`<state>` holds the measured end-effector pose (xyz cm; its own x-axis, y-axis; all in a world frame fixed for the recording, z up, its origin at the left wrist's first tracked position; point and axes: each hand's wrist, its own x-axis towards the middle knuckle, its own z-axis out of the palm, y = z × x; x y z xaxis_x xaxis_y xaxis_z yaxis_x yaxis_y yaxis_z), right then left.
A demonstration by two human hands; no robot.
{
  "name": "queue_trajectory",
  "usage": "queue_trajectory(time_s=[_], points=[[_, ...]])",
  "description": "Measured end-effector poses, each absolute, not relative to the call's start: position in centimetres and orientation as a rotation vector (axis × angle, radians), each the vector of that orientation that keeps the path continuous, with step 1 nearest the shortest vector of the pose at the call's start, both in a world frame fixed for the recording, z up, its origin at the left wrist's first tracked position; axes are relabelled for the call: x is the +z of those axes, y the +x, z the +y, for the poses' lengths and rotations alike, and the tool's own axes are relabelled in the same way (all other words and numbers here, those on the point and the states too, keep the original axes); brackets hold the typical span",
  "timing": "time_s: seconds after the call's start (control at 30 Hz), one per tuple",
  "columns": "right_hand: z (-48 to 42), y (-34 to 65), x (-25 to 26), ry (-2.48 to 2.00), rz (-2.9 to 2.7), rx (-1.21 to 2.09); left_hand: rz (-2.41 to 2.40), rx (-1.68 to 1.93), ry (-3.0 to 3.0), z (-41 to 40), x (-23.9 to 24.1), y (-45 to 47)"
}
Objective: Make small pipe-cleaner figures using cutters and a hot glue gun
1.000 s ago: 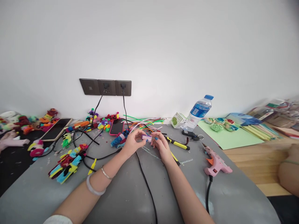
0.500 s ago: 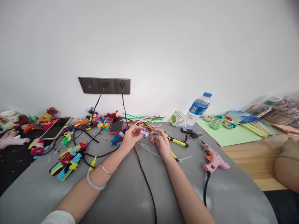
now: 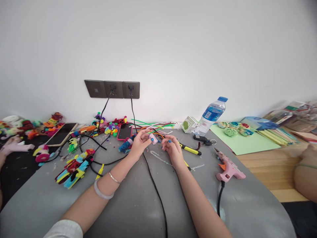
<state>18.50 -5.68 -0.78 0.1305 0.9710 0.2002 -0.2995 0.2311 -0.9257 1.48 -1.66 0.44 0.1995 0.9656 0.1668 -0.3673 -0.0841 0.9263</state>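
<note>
Pinched at the fingertips of the left hand (image 3: pixel 140 144), over the grey tabletop (image 3: pixel 138 205), small pale pink and purple fuzzy roll (image 3: pixel 153 138), short, stubby, tilted, right hand (image 3: pixel 171 150) curled just beside it, its grip not discernible, roll gripped by both hands a second ago.

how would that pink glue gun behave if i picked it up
Probably rigid: the pink glue gun looks like hard plastic. Its black cord would likely trail and tug. Lying on its side, it seems unlikely to roll.
</note>
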Motion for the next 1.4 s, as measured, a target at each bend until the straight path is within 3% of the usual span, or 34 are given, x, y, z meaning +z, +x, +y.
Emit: queue_trajectory(time_s=[0.5,0.77,1.17,1.4], points=[[-6.1,18.5,0.1,-0.795,-1.012,0.992,0.761,1.193,1.275,-1.9,0.8,1.4],[-6.0,18.6,-0.5,-0.835,-1.052,0.965,0.716,1.130,0.972,-1.9,1.2,1.7],[-6.5,18.1,-0.1,-0.984,-1.450,0.588,0.680,1.043,0.914,-2.1,1.1,1.7],[-6.4,18.0,-0.2,-1.015,-1.455,0.553,0.708,1.014,0.964,-2.3,1.0,1.7]])
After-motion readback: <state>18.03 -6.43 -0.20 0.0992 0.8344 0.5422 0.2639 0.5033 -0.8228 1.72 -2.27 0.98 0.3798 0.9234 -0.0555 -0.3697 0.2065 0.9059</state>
